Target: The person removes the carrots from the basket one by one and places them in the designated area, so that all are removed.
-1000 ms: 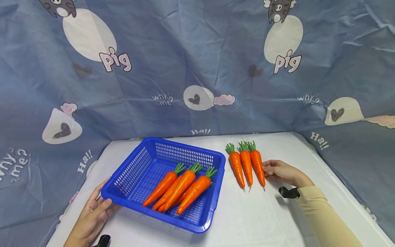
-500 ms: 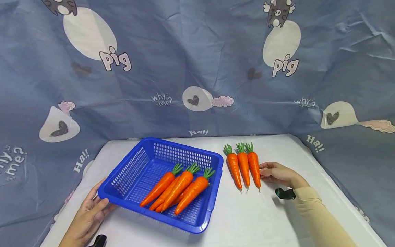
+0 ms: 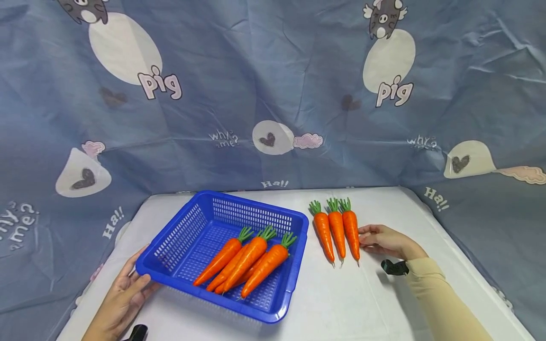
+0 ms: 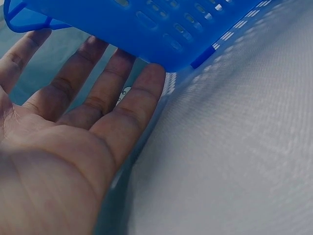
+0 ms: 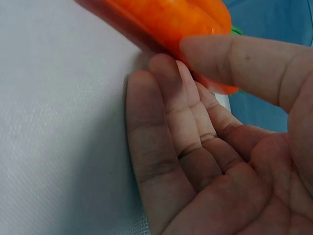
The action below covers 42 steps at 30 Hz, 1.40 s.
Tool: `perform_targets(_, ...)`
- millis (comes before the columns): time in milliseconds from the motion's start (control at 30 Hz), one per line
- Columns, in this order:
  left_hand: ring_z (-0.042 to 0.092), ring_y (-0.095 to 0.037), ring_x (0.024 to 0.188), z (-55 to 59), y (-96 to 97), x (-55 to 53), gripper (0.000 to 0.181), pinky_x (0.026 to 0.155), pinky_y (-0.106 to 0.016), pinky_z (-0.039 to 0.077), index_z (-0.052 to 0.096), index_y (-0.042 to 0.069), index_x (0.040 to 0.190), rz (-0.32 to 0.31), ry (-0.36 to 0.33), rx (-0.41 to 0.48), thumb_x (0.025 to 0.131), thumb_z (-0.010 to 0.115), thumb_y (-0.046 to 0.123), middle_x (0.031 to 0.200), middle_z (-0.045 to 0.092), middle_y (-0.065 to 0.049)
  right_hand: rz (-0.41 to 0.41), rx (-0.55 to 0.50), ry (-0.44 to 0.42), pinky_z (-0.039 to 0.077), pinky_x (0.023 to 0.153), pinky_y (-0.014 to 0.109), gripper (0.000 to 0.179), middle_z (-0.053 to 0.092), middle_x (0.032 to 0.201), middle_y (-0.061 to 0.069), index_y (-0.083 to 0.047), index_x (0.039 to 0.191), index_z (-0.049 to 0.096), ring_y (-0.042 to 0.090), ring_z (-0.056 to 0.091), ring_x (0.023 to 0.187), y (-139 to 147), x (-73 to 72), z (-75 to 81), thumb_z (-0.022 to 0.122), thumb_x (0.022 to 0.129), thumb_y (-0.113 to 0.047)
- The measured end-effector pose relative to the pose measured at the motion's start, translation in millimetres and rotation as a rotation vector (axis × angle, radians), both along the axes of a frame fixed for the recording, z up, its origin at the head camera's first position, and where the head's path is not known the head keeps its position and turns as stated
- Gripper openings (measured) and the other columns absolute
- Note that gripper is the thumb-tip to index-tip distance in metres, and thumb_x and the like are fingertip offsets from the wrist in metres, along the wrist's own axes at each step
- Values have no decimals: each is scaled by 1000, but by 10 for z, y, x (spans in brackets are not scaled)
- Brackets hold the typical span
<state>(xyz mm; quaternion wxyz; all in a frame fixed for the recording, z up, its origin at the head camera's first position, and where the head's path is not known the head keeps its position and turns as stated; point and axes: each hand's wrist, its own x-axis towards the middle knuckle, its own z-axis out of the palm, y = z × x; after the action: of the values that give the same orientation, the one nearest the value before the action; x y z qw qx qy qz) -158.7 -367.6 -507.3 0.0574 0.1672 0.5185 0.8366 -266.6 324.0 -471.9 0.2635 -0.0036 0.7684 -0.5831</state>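
Note:
A blue plastic basket (image 3: 187, 213) with slotted walls stands left of centre in the head view. Several orange carrots (image 3: 222, 261) with green tops lie inside it. My left hand (image 3: 121, 296) is at its near left corner, the thumb against the rim; in the left wrist view, nearly straight fingers (image 4: 129, 115) touch the wall from outside. To the basket's right, three carrots (image 3: 337, 232) lie side by side on the table. Beside the rightmost carrot (image 5: 166, 19) is my right hand (image 3: 386, 240), its thumb and fingertips touching the carrot's side without wrapping round it.
A white cloth (image 3: 328, 308) covers the table. Behind and along the sides hangs a blue-grey curtain (image 3: 273, 85) printed with pigs, hearts and lettering. A dark wrist-camera mount (image 3: 394, 267) sits at the right sleeve.
The head view has shifted slightly, so the whole scene sits a little further left. Both hands keep their places at the basket and the rightmost carrot.

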Motion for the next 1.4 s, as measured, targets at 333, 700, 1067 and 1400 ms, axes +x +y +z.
perform_targets(333, 69, -11, 130, 19, 2, 0, 66, 103, -31, 62, 42, 29, 164, 18, -3, -31, 111, 37, -9, 149, 66, 6, 25, -24, -20, 62, 97, 25, 61, 71, 116, 1, 15, 152, 36, 9, 71, 106, 7, -30, 12, 65, 107, -14)
perform_targets(700, 70, -11, 129, 27, 12, -1, 65, 101, -31, 63, 43, 30, 163, 49, -14, -52, 111, 38, -9, 147, 67, 7, 16, -11, -13, 61, 94, 23, 51, 70, 113, 0, 11, 146, 45, 9, 69, 104, -11, -38, 9, 62, 109, -19)
perform_targets(1067, 69, -12, 131, -21, -32, 45, 65, 103, -32, 62, 43, 30, 162, -9, -11, 2, 112, 34, -10, 149, 67, 4, -61, 58, 15, 63, 85, 23, 55, 60, 93, -1, 12, 140, 46, 8, 61, 85, -167, 1, -8, 61, 111, -33)
perform_targets(1400, 68, -11, 133, -18, 6, 3, 66, 105, -32, 61, 39, 32, 165, -13, 3, -33, 113, 33, -8, 149, 66, 5, -165, 191, 133, 63, 76, 24, 68, 59, 91, 1, 13, 147, 36, 7, 62, 77, -218, 54, 380, 61, 110, -38)
